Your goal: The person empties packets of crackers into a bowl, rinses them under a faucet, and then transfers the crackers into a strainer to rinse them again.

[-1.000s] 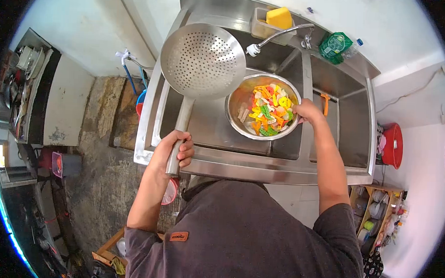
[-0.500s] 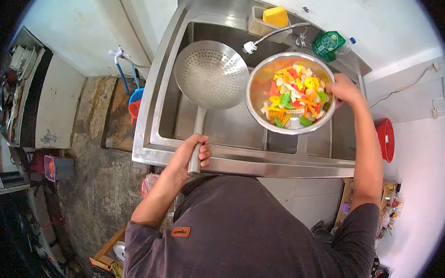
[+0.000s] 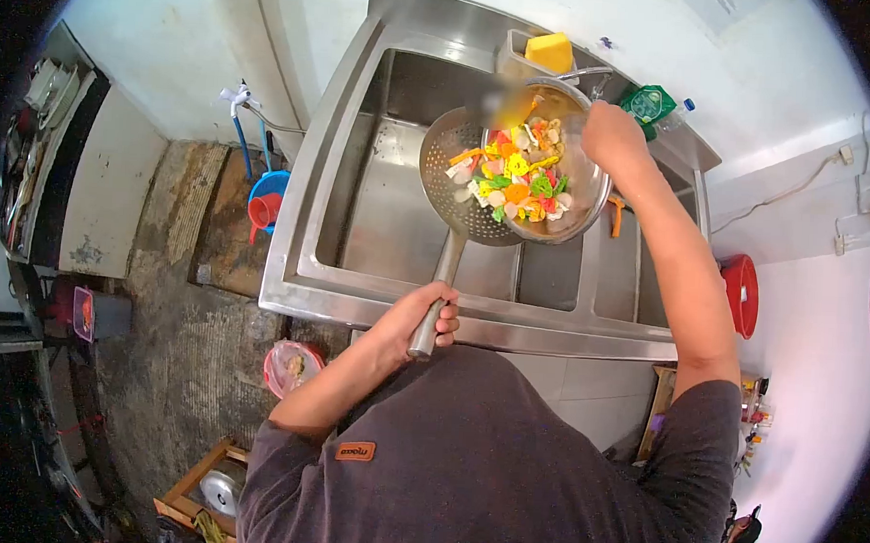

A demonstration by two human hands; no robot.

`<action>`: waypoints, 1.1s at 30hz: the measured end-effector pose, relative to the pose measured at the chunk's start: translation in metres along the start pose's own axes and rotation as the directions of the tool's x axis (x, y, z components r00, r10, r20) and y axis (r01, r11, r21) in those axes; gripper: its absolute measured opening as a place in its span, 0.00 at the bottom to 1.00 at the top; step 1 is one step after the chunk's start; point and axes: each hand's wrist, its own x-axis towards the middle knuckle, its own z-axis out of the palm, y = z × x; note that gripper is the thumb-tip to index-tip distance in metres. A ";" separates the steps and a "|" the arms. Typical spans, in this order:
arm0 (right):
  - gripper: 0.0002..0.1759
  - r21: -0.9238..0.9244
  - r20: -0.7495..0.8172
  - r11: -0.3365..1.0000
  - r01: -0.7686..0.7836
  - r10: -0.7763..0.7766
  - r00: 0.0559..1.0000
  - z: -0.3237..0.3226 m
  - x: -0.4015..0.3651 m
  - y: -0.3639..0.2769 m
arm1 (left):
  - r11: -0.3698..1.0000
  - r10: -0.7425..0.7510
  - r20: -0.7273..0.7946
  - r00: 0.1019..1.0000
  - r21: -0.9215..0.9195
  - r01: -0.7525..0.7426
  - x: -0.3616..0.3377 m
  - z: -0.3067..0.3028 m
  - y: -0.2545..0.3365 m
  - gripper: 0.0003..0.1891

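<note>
My left hand (image 3: 435, 316) is wrapped round the handle of a large perforated metal strainer (image 3: 442, 165), held over the sink. My right hand (image 3: 616, 139) grips the rim of a metal bowl (image 3: 579, 202), which is tilted to the left over the strainer. Colourful cut vegetables (image 3: 517, 183), in yellow, orange, green, red and white, lie at the bowl's lower left side, and some are on the strainer. One orange piece (image 3: 617, 216) is seen just right of the bowl. The area at the bowl's upper left is blurred.
A steel sink (image 3: 356, 292) spans the view. Behind it are a tub with a yellow sponge (image 3: 549, 53), a faucet partly hidden by the bowl, and a green pack (image 3: 648, 106). A red basin (image 3: 740, 295) is at the right, a blue bucket (image 3: 271, 189) at the left.
The bowl has tipped leftward, and its vegetables have slid towards the strainer. My left hand and the strainer have moved right, under the bowl's left side. My right hand has moved up and left.
</note>
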 end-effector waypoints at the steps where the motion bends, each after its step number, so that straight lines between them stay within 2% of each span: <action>1: 0.10 -0.001 0.004 1.000 0.005 -0.005 1.000 -0.001 -0.004 -0.008 | 1.000 -0.001 0.002 1.000 0.009 0.001 0.000 0.001 0.000 0.07; 3: 0.09 -0.060 -0.062 0.996 0.072 -0.076 0.995 -0.006 -0.010 -0.024 | 1.000 0.004 0.013 1.000 0.000 -0.004 -0.002 -0.002 0.001 0.07; 7: 0.08 -0.132 -0.137 0.984 0.118 -0.136 0.981 -0.009 -0.015 -0.038 | 1.000 0.006 0.030 1.000 -0.017 -0.006 -0.001 -0.002 0.001 0.08; 9: 0.07 -0.148 -0.228 0.981 0.123 -0.155 0.961 -0.015 -0.017 -0.044 | 1.000 0.013 0.011 1.000 -0.029 -0.012 -0.003 0.000 0.000 0.07; 19: 0.09 -0.229 -0.307 0.953 0.196 -0.262 0.915 -0.013 -0.026 -0.058 | 0.996 0.001 0.027 1.000 -0.084 0.001 -0.003 -0.008 -0.002 0.08; 22: 0.12 -0.230 -0.243 0.943 0.242 -0.297 0.923 -0.018 -0.031 -0.063 | 0.998 0.009 0.013 1.000 -0.058 -0.008 -0.006 -0.007 0.000 0.08; 24: 0.17 -0.262 -0.321 0.938 0.227 -0.306 0.896 -0.019 -0.039 -0.067 | 0.998 0.014 0.025 1.000 -0.068 -0.013 -0.006 -0.009 0.000 0.09; 28: 0.23 -0.282 -0.311 0.923 0.260 -0.345 0.886 -0.025 -0.035 -0.060 | 0.998 0.028 0.030 0.999 -0.053 -0.026 -0.008 -0.007 0.001 0.09; 31: 0.26 -0.217 -0.355 0.942 0.254 -0.319 0.879 -0.031 -0.035 -0.050 | 0.998 0.031 0.049 0.998 -0.052 -0.029 -0.009 -0.007 0.002 0.09; 33: 0.28 -0.306 -0.371 0.902 0.306 -0.409 0.834 -0.020 -0.035 -0.049 | 0.998 0.016 0.072 0.997 -0.060 -0.012 -0.008 -0.011 0.002 0.08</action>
